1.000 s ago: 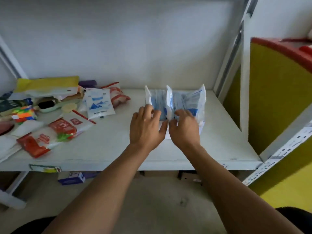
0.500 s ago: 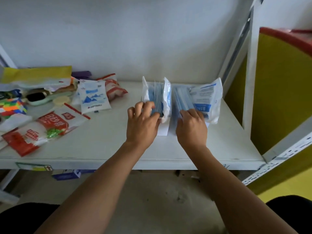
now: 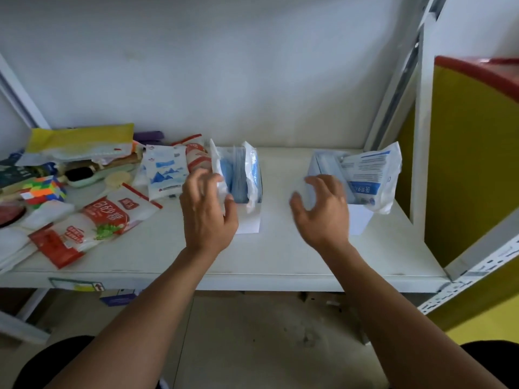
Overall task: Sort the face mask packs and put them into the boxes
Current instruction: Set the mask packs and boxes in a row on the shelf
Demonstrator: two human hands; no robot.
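1. The left hand (image 3: 207, 214) is at the near left side of the left box (image 3: 250, 224). Its fingers and thumb curl round the plastic edge of the left packs (image 3: 238, 175), which stand upright in that box.
2. The right hand (image 3: 323, 211) is at the near left corner of the right box (image 3: 359, 220), fingers spread and bent. It is blurred, so I cannot tell whether it grips the box or only touches it.
3. The right packs (image 3: 368, 175) stick up out of the right box, and the outermost leans to the right.
4. The two boxes stand well apart on the white shelf (image 3: 280, 256), the right one near the shelf's right post.
5. Left of the left box lie a white pouch (image 3: 165, 172) with blue mountains, red and white bags (image 3: 112, 217), and a coloured puzzle cube (image 3: 42, 189).
6. A yellow panel (image 3: 471, 164) stands to the right of the shelf.
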